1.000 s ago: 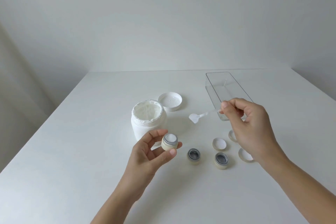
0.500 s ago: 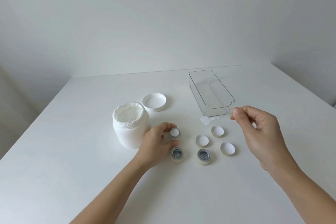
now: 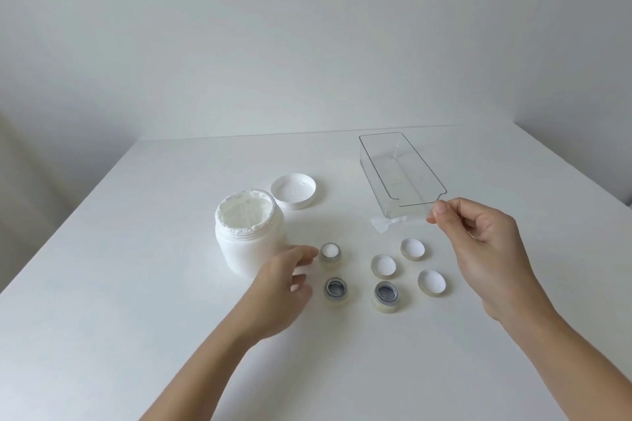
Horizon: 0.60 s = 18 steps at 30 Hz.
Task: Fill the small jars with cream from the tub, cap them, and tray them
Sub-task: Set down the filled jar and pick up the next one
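The white surface (image 3: pixel 136 284) fills the lower half of the frame, with every item grouped near its middle. Toward the upper right of that group sits the clear tray (image 3: pixel 372 178), with nothing in it. Left of centre stands the open tub (image 3: pixel 249 243), cream showing up to its rim, and its lid (image 3: pixel 293 190) lies upturned just behind it.

The right hand (image 3: pixel 485 249), right of centre, pinches the thin handle of a small spatula (image 3: pixel 381 224) between thumb and forefinger; the blade points left, in front of the tray's near end. The left hand (image 3: pixel 277 290), at centre, has loosely spread fingers that hold nothing, their tips just beside the filled jar (image 3: pixel 330 252), perhaps grazing it.

That filled jar stands right of the tub, white cream level with its mouth, uncapped. Two empty jars stand below it: one (image 3: pixel 336 289) directly in front, the other (image 3: pixel 387 294) further right. Three small caps (image 3: pixel 383 264) (image 3: pixel 412 248) (image 3: pixel 431 282) lie upturned, clustered right of the jars.

By my reckoning, the work is at an early stage: one jar of three filled, none capped, none trayed. Two fillings, three cappings and all the traying are left.
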Each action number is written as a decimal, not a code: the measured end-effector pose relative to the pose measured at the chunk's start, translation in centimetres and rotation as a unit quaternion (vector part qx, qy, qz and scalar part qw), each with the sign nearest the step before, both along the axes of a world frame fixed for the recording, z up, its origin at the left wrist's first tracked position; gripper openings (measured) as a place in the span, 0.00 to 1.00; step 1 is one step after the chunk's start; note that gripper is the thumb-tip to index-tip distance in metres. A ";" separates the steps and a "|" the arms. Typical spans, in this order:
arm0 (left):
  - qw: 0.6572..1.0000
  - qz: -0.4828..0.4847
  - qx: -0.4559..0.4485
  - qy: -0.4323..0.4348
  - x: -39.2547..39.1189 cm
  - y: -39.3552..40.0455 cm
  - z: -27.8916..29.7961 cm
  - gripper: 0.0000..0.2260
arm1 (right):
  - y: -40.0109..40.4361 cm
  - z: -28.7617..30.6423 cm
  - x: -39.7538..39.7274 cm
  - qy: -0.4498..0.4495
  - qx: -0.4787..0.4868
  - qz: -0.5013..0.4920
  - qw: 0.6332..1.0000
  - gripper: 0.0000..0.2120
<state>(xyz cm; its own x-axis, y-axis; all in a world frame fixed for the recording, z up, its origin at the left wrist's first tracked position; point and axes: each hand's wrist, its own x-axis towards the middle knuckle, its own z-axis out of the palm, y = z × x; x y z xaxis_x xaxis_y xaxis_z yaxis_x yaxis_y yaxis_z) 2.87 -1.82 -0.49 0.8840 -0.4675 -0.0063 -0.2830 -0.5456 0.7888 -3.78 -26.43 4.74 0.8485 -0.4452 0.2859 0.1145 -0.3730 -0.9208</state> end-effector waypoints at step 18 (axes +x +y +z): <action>0.973 0.140 -0.181 0.016 -3.8 0.7 -0.7 0.12 | 11.2 4.2 9.7 -0.083 -0.361 0.130 0.920 0.08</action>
<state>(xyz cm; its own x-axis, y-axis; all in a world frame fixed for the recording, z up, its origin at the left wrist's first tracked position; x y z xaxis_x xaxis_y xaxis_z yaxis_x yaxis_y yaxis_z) -0.94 -1.15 -1.18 0.9791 -0.1848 0.0848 -0.1357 -0.2833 0.9494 5.89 -15.24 8.97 0.8177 0.1225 0.5625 0.4024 -0.8203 -0.4064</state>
